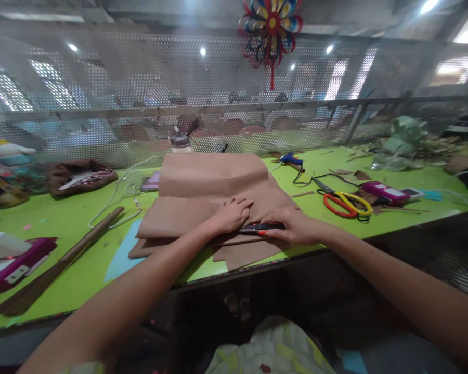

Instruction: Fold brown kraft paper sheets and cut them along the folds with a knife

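Note:
A stack of large brown paper sheets point(203, 174), creased and folded, lies before me at the bench's front edge. My left hand point(234, 214) lies flat on the paper, fingers stretched out. Just right of it, my right hand point(286, 226) is closed around a slim black tool point(257, 227); its exact kind is hard to make out. The tool rests along the front part of the paper, its tip close to my left hand. A smaller brown piece point(249, 253) sticks out below, over the bench edge. Light blue paper point(120, 259) shows under the stack's left side.
Scissors with red and yellow handles point(345, 203) lie right on the green bench point(320, 163), near a blue glue gun point(290, 159) and a purple device point(384, 192). A brown stick-like bundle point(62, 262) and another purple device point(19, 262) lie left. Perforated mesh point(140, 78) stands behind.

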`<state>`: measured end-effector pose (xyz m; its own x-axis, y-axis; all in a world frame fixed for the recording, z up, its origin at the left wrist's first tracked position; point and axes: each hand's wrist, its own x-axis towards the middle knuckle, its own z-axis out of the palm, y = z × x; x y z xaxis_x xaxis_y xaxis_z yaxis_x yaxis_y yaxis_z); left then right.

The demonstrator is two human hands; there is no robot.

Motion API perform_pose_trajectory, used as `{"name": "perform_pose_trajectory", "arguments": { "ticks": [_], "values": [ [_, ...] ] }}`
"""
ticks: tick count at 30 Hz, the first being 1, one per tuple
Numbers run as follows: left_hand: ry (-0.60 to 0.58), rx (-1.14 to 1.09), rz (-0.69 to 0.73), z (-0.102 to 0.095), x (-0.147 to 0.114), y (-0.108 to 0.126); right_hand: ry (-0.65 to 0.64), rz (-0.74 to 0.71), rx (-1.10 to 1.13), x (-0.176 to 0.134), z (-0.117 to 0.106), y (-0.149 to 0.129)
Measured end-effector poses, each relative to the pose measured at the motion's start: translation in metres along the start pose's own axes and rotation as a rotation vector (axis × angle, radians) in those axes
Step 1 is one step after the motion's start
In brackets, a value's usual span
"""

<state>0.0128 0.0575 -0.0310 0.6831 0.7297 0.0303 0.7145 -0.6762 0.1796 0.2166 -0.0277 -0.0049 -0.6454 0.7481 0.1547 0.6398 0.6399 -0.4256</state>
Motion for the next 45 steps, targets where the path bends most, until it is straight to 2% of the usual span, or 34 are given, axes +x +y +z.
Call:
{"name": "perform_pose_trajectory", "arguments": {
  "ticks": [7, 12, 17, 19, 23, 26, 29, 34, 45],
  "values": [
    [0.014, -0.031, 0.01, -0.007, 0.002, -0.003, -0.02, 0.019, -0.052, 0.0, 0.0, -0.002],
    [-0.011, 0.002, 0.034, -0.024, 0.0, -0.015, -0.03, 0.032, -0.071, -0.001, 0.001, 0.001],
    [-0.018, 0.171, 0.227, -0.043, -0.023, -0.038, -0.027, 0.048, -0.051, -0.001, 0.003, 0.001],
    [-0.011, 0.236, 0.259, -0.046, -0.038, -0.048, -0.026, 0.057, -0.052, -0.002, 0.004, 0.001],
    [-0.046, 0.239, 0.211, -0.046, -0.063, -0.062, -0.022, 0.044, -0.024, -0.003, 0.006, 0.002],
    [-0.093, 0.216, 0.188, -0.044, -0.073, -0.065, 0.001, 0.035, -0.011, -0.004, 0.008, 0.003],
    [-0.12, 0.212, 0.193, -0.041, -0.075, -0.067, 0.024, 0.03, -0.028, -0.006, 0.01, 0.003],
    [-0.087, 0.22, 0.204, -0.034, -0.076, -0.069, 0.023, 0.01, -0.041, -0.006, 0.011, 0.003],
    [-0.072, 0.24, 0.258, -0.033, -0.075, -0.072, 0.027, 0.006, -0.013, 0.003, 0.019, -0.01]
  ]
}}
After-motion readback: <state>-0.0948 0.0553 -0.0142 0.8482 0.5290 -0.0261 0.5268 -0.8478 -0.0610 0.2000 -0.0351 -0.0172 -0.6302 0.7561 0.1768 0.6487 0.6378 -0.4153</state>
